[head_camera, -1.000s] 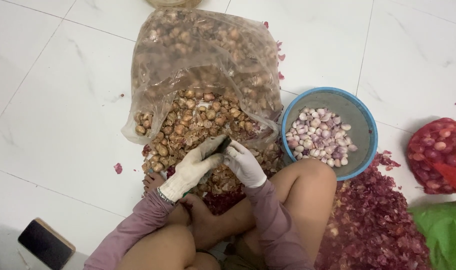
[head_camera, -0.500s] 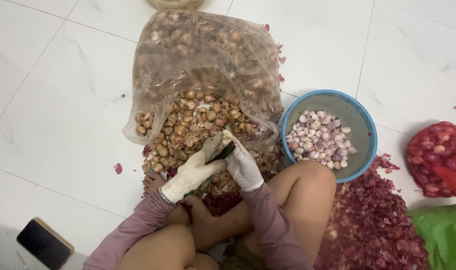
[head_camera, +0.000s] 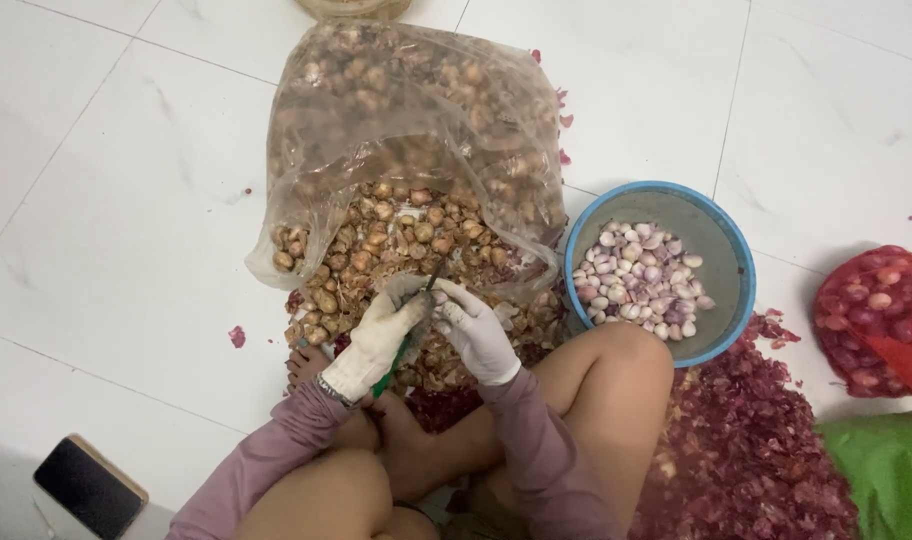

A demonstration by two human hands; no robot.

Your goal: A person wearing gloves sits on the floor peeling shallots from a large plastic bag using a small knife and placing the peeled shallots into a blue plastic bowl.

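One clear plastic bag (head_camera: 406, 130) of unpeeled shallots lies at twelve o'clock, its mouth spilling them toward the hands. One heap of red skins (head_camera: 746, 450) spreads at four o'clock. One blue bowl (head_camera: 728, 300) at two o'clock holds peeled shallots (head_camera: 638, 280). One red mesh sack (head_camera: 876, 310) sits at three, one phone (head_camera: 88, 485) at eight. Two gloved hands meet over the pile: the left hand (head_camera: 376, 340) grips a green-handled knife (head_camera: 408, 330); the right hand (head_camera: 474, 335) seems to pinch a small shallot, mostly hidden.

Green-handled knife (head_camera: 404, 345), blade up, and small shallot (head_camera: 438, 298) between gloved hands, above brown unpeeled shallot pile (head_camera: 396, 245).
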